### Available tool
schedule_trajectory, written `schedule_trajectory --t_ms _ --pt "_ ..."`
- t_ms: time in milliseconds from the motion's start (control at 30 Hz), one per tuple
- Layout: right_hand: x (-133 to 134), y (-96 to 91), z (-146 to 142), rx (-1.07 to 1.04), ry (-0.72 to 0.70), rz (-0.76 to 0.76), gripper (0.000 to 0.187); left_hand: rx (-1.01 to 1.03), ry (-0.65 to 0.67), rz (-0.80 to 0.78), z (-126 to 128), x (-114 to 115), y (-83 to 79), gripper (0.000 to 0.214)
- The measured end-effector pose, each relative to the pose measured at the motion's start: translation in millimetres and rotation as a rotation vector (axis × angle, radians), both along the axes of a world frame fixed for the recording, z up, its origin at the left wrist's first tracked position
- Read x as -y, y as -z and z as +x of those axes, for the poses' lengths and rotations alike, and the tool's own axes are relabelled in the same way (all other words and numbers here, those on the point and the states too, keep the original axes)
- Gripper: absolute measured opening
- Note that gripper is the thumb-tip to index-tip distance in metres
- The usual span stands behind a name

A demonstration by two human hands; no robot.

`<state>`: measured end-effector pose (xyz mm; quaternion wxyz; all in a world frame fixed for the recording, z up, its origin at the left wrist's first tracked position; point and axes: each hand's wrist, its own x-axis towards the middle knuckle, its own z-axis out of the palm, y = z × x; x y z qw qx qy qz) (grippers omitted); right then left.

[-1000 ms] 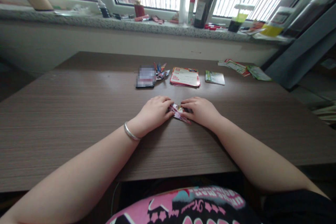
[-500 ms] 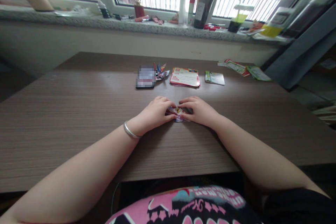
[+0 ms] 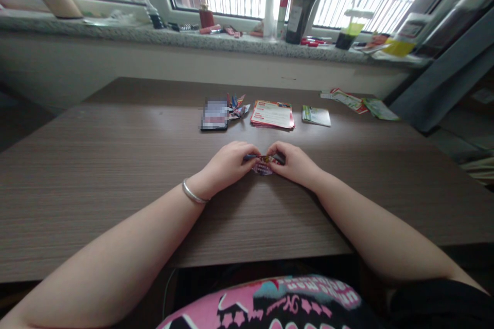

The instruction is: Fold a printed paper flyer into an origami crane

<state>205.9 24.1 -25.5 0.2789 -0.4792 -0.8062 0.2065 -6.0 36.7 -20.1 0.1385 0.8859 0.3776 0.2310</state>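
Observation:
A small folded piece of printed paper (image 3: pixel 263 164), red, pink and dark, is held just above the brown wooden table (image 3: pixel 116 164) in front of me. My left hand (image 3: pixel 227 164) pinches its left end, fingers curled. My right hand (image 3: pixel 295 163) pinches its right end the same way. A silver bangle (image 3: pixel 192 194) sits on my left wrist. Most of the paper is hidden between my fingertips.
Farther back lie a dark phone (image 3: pixel 214 114), a folded paper figure (image 3: pixel 238 107), a stack of red-and-white leaflets (image 3: pixel 272 114), a green card (image 3: pixel 316 115) and more leaflets (image 3: pixel 349 98) at the right. The windowsill (image 3: pixel 193 38) holds bottles and cups.
The paper lay flat and stretched out under my fingers a second ago. Now both hands have drawn closer together and lifted it slightly, folded smaller.

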Motion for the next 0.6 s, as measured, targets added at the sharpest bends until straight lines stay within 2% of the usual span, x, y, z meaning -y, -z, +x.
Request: schedule_trajectory --t_ms 167,267,467,600 --pt "-1.2 -1.4 2.9 -0.027 -0.006 0.192 0.007 0.117 0.015 0.069 0.9 1.6 -4.0 0.013" --pt "-2.2 -3.2 5.8 0.054 -0.072 0.269 0.005 0.108 0.061 0.116 -0.4 -0.8 -2.6 0.011" --pt "-1.1 -3.1 7.3 0.248 -0.175 0.152 0.012 -0.151 0.195 0.256 -3.2 -1.3 -2.3 0.015" --pt "0.7 -4.8 7.0 0.286 -0.17 0.106 0.016 -0.237 0.195 0.272 -3.3 -0.7 -2.7 0.017"
